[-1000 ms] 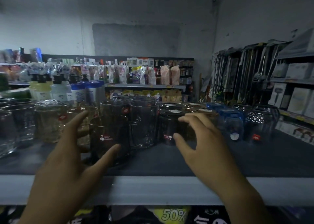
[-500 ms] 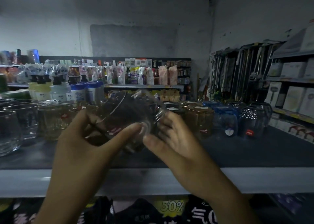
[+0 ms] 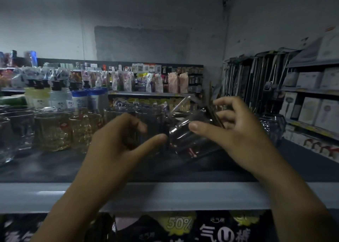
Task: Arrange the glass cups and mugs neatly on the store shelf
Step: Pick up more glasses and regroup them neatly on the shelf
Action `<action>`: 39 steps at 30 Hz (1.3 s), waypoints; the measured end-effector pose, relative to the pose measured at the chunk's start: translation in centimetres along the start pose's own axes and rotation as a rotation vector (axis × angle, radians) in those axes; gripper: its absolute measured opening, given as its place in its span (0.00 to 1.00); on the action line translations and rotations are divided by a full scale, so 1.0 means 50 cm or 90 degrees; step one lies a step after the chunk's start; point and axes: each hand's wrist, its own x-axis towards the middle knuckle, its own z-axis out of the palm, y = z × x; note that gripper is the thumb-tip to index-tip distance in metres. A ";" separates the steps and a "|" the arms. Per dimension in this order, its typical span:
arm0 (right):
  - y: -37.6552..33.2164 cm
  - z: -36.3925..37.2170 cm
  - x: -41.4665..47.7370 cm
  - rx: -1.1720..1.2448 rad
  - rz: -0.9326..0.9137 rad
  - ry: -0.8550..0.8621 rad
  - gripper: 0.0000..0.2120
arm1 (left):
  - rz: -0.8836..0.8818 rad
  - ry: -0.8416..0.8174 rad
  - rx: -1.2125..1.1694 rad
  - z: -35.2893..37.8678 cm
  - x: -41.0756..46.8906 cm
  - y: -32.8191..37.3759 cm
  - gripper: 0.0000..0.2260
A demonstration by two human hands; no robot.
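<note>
My right hand [image 3: 233, 131] grips a clear glass cup [image 3: 185, 137] that is tilted on its side above the dark shelf [image 3: 55, 164]. The cup has a small red label near its lower edge. My left hand [image 3: 121, 142] hovers just left of it, fingers loosely curled, thumb tip near the cup's side, holding nothing that I can see. Behind the hands stands a row of clear glass mugs [image 3: 150, 117]. Amber glass cups [image 3: 51, 129] stand to the left, and clear tumblers [image 3: 7, 137] sit at the far left.
A patterned dark glass jar [image 3: 273, 126] stands at the right of the shelf. Pump bottles [image 3: 60, 96] line up behind the glasses. The shelf's grey front lip [image 3: 165, 196] runs across below my wrists. Boxed goods [image 3: 311, 109] fill the racks on the right.
The glass cup, held between both hands half a second ago, has moved right and tilted over in my right hand. My left hand has come off it.
</note>
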 end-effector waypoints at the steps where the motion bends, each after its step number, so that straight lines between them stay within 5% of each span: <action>1: 0.000 -0.001 0.009 -0.058 0.008 -0.017 0.32 | 0.036 0.015 0.078 -0.001 0.012 -0.006 0.15; 8: -0.005 0.044 0.044 -0.280 -0.012 -0.074 0.28 | 0.110 0.020 0.265 0.025 0.063 -0.018 0.19; 18: 0.013 0.087 0.048 -0.442 0.027 -0.054 0.36 | 0.088 -0.059 0.230 0.054 0.058 -0.043 0.22; 25: 0.093 0.047 -0.005 -0.015 0.067 -0.121 0.44 | 0.093 -0.069 0.266 0.067 0.070 -0.066 0.21; 31: 0.109 0.053 -0.002 0.048 0.041 -0.119 0.30 | 0.111 -0.101 0.292 0.059 0.109 -0.055 0.16; 39: 0.115 0.056 -0.005 0.001 0.002 -0.103 0.30 | 0.081 -0.254 0.353 0.031 0.160 -0.023 0.21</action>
